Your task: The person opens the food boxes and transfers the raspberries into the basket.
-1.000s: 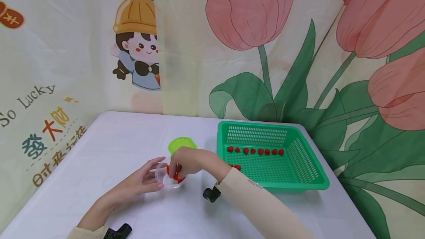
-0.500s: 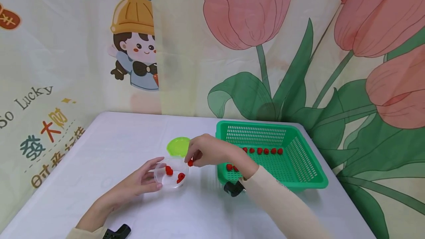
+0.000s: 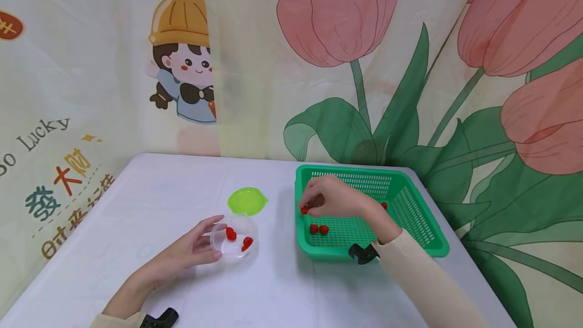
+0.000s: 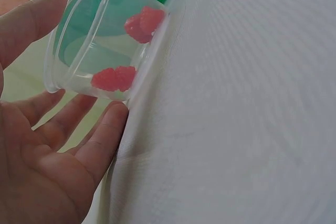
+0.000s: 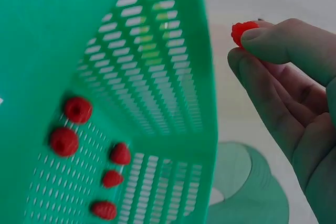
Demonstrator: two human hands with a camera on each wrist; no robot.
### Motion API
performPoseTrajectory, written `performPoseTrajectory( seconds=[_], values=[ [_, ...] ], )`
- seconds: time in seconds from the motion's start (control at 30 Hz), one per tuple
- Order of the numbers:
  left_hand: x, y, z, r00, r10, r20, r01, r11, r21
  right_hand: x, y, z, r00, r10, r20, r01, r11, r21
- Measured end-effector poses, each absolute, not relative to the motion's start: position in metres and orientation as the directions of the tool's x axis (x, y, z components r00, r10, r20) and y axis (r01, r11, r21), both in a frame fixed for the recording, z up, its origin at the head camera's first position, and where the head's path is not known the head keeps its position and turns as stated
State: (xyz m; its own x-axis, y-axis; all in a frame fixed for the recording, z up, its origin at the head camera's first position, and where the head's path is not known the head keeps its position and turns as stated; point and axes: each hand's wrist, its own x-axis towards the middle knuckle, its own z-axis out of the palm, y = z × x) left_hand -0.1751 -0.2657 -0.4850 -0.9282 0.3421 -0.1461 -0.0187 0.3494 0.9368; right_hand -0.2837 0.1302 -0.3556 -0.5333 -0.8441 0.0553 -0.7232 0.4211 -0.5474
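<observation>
In the head view my left hand (image 3: 193, 247) holds a clear plastic cup (image 3: 233, 254) from its left side, thumb near and fingers far. Several red raspberries (image 3: 231, 234) lie in the cup. My right hand (image 3: 331, 197) is raised over the left end of a green plastic basket (image 3: 328, 253). Its thumb and fingers pinch one raspberry (image 5: 242, 32), clear in the right wrist view. On the basket floor sit two raspberries (image 3: 319, 229) near the front. My right hand and arm hide most of the back row; one raspberry (image 3: 384, 206) shows at its right end.
A lime-green lid (image 3: 247, 201) lies flat behind the cup. Both stand on a white-covered table (image 3: 182, 181), left of the basket. The basket has raised slotted walls. Behind the table hangs a printed curtain (image 3: 255, 90) with tulips.
My right hand has come out of the cup with a raspberry and moved right, over the basket's left end. The left hand stays at the cup.
</observation>
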Motion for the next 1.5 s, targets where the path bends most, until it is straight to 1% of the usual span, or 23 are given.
performPoseTrajectory(
  seconds=[0.23, 0.53, 0.83, 1.0, 1.23, 1.37, 1.5],
  values=[
    [-0.176, -0.267, -0.486, -0.927, 0.347, -0.143, -0.017, 0.343, 0.939, -0.288, 0.167, -0.368, -0.598, -0.796, 0.087, -0.691, 0.458, -0.560],
    [-0.174, -0.268, -0.487, -0.929, 0.337, -0.151, -0.026, 0.348, 0.937, -0.281, 0.188, -0.380, -0.668, -0.737, 0.097, -0.651, 0.517, -0.557],
    [-0.174, -0.268, -0.487, -0.928, 0.332, -0.166, -0.039, 0.359, 0.933, -0.283, 0.205, -0.402, -0.688, -0.711, 0.145, -0.657, 0.527, -0.539],
    [-0.174, -0.268, -0.487, -0.929, 0.334, -0.161, -0.035, 0.356, 0.934, -0.286, 0.213, -0.414, -0.713, -0.685, 0.150, -0.639, 0.545, -0.543],
    [-0.174, -0.267, -0.486, -0.930, 0.331, -0.162, -0.037, 0.353, 0.935, -0.293, 0.219, -0.430, -0.757, -0.641, 0.126, -0.594, 0.596, -0.540],
    [-0.175, -0.267, -0.487, -0.930, 0.335, -0.152, -0.025, 0.354, 0.935, -0.295, 0.220, -0.437, -0.764, -0.635, 0.117, -0.581, 0.598, -0.552],
    [-0.176, -0.267, -0.487, -0.930, 0.338, -0.143, -0.014, 0.358, 0.934, -0.296, 0.219, -0.440, -0.756, -0.645, 0.110, -0.592, 0.603, -0.535]
  ],
)
